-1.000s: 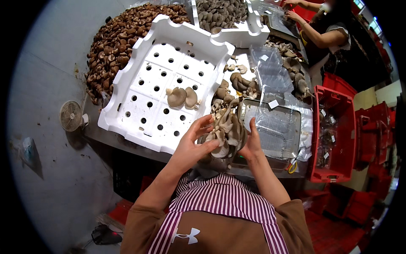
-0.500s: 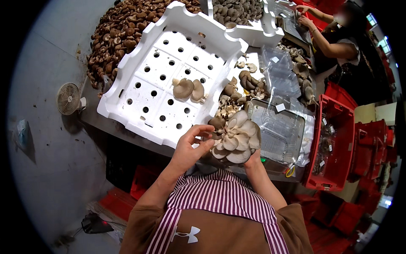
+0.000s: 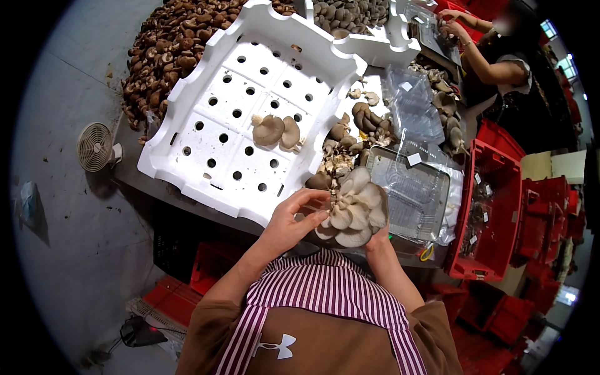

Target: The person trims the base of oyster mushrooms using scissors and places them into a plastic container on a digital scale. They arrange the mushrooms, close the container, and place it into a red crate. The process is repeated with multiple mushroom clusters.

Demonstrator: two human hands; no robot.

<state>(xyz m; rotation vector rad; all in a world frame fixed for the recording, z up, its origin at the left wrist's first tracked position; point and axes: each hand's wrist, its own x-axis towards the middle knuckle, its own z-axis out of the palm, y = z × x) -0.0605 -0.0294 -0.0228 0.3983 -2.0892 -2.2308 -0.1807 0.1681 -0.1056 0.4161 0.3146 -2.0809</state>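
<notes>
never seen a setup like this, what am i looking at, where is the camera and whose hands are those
There is no robot here: a person works with two bare hands. The camera sits on that person's head and looks down; its fisheye lens bends straight edges, and picture left is their left.

The right hand supports a mushroom cluster from behind, and the left hand is at its left edge.

On the table are a white crate holding a few mushrooms, a heap of brown mushrooms, clear plastic boxes and a metal tray. Another person works at upper right.
</notes>
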